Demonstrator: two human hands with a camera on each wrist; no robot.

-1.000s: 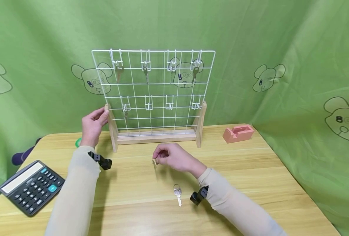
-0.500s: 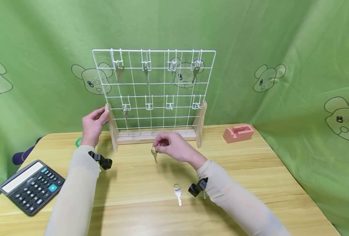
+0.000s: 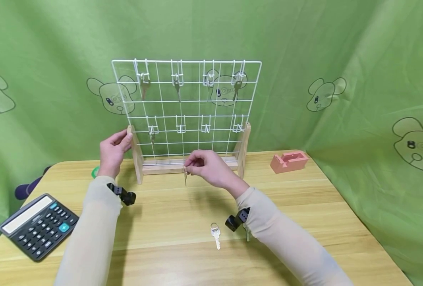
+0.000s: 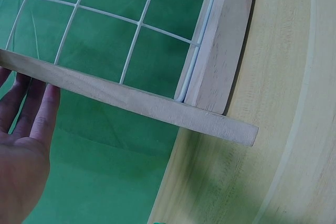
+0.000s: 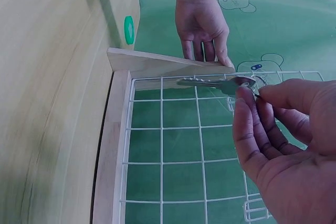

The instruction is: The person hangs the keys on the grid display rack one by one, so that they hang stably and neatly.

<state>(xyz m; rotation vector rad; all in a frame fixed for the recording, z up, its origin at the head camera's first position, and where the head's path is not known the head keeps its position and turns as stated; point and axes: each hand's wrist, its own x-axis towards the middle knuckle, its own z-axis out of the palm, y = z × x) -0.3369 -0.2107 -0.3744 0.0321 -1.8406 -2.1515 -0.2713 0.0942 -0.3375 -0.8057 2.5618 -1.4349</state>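
Note:
A white wire grid rack (image 3: 197, 101) stands upright between two wooden posts. My left hand (image 3: 112, 153) holds the left wooden post (image 3: 136, 155) near its top, the thumb in front and fingers behind. Low in front of the grid, my right hand (image 3: 211, 169) pinches a key (image 5: 210, 83) by its ring; the blade hangs down. Keys hang from all the top hooks, one being a dark key (image 3: 237, 88). On the lower row, only the leftmost hook bears a key (image 3: 152, 138).
A silver key (image 3: 216, 237) lies on the table, and another key (image 3: 247, 234) is partly hidden by the right wrist camera. A calculator (image 3: 39, 226) sits at left, a pink tape dispenser (image 3: 289, 162) at right. A green round thing (image 3: 95, 172) shows beside the left wrist.
My right hand has risen and moved toward the rack with the key. A second key on the table has come into view beside the right wrist. The left hand stays put.

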